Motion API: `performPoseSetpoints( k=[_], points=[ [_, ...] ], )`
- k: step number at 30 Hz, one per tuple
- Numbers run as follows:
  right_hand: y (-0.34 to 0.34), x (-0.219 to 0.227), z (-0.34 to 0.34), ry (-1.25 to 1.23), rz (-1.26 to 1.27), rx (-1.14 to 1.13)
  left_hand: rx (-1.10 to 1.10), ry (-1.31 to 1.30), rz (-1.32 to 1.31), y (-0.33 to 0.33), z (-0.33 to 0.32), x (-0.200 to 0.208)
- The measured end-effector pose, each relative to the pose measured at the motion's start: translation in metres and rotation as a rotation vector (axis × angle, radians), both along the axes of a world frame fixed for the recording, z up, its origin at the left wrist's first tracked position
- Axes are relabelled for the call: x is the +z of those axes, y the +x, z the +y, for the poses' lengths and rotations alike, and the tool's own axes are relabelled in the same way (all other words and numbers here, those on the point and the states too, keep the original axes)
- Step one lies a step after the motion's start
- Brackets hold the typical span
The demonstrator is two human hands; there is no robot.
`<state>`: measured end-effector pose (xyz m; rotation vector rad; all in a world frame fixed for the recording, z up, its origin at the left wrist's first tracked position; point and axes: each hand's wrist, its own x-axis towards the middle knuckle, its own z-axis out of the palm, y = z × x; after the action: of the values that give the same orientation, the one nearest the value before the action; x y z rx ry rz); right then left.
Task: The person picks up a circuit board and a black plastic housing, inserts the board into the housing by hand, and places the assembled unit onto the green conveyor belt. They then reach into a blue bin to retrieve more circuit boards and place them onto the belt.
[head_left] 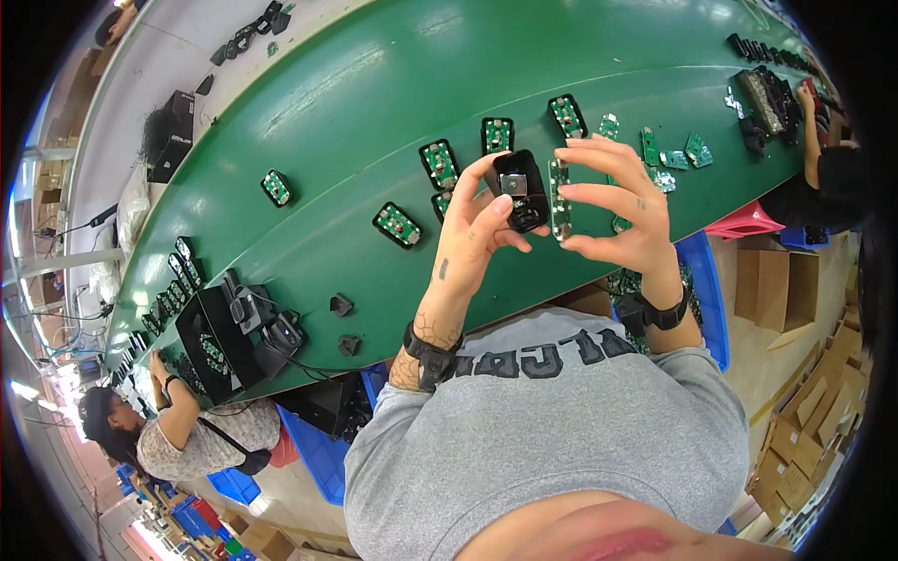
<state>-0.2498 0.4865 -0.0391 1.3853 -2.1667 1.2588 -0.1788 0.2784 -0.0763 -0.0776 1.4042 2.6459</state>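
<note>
My left hand [477,220] grips a black plastic housing [526,210], tilted so that its hollow inside and a silvery square part show. Beside it, my right hand [622,201] pinches a green circuit board [560,213] on edge between thumb and fingers. A narrow gap parts the board from the housing. Just past my hands, on the green table [355,150], lie several black housings with boards in them, among them one [438,164] behind my left hand and one [566,116] further back. Another filled housing [398,225] rests left of my left wrist.
Loose circuit boards [673,159] are scattered right of my right hand. Two small black parts [341,305] lie near the table's front edge. A co-worker [201,425] sits at the left by a black box [220,341]; another person's arm [812,136] reaches in at far right. Blue bins [706,299] stand below the edge.
</note>
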Motion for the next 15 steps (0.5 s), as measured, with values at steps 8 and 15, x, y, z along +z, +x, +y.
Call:
performPoseSetpoints(
  k=[8, 15],
  points=[
    [0.003, -0.004, -0.01, 0.192, 0.074, 0.004, -0.049, -0.013, -0.017, 0.001, 0.002, 0.003],
    [0.009, 0.005, -0.014, 0.21, -0.055, 0.023, -0.127, -0.084, 0.014, 0.002, 0.005, 0.004]
  ],
)
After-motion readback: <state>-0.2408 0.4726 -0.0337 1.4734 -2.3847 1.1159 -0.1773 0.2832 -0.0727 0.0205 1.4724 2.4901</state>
